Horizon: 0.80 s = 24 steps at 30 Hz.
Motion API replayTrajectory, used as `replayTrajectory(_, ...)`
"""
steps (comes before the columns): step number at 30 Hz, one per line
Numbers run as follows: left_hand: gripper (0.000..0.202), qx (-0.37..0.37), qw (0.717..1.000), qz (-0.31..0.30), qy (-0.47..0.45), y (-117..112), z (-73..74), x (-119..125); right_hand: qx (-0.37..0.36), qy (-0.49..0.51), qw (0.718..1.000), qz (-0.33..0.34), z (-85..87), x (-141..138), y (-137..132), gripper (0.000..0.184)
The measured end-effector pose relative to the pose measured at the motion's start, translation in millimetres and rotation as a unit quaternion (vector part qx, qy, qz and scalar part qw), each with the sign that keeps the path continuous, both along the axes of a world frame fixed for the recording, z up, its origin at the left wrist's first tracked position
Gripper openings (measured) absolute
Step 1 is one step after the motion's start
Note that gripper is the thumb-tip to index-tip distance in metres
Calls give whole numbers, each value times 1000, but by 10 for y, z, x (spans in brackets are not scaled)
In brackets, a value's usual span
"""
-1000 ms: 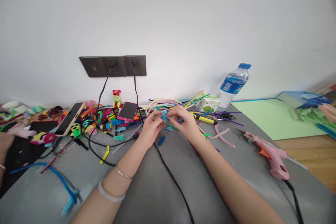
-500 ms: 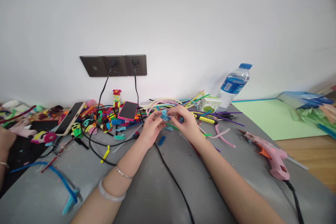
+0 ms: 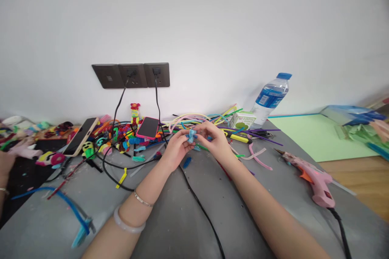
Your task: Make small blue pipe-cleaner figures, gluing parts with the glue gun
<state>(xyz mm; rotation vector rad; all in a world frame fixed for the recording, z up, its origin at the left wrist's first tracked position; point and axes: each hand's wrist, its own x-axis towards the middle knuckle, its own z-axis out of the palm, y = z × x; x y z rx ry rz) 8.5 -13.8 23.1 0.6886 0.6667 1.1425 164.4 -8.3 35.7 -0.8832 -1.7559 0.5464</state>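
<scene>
Both of my hands meet over the middle of the grey table. My left hand and my right hand pinch a small blue twisted pipe-cleaner piece between their fingertips, a little above the tabletop. A short blue stub lies on the table just below my left hand. A pile of coloured pipe cleaners lies right behind my hands. A black cable runs between my forearms.
A pink glue gun lies at the right. A water bottle and a small green box stand at the back. Two phones and small colourful toys sit at the left. Another person's hand shows at the far left.
My hands have shifted the blue piece slightly between the fingertips. The other person's hand at the far left has moved a little.
</scene>
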Motion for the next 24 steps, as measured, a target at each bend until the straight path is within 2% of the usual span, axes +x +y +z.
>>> replayTrajectory(15,25,16,1000,5,6,-18,-2,1,-43,36,998,16,-8,-6,3,14)
replayTrajectory(20,28,17,1000,10,7,-19,4,11,24,3,1000,-19,-1,12,5,3)
replayTrajectory(24,30,19,1000,12,2,-18,3,20,79,-31,996,-29,22,30,-7,9)
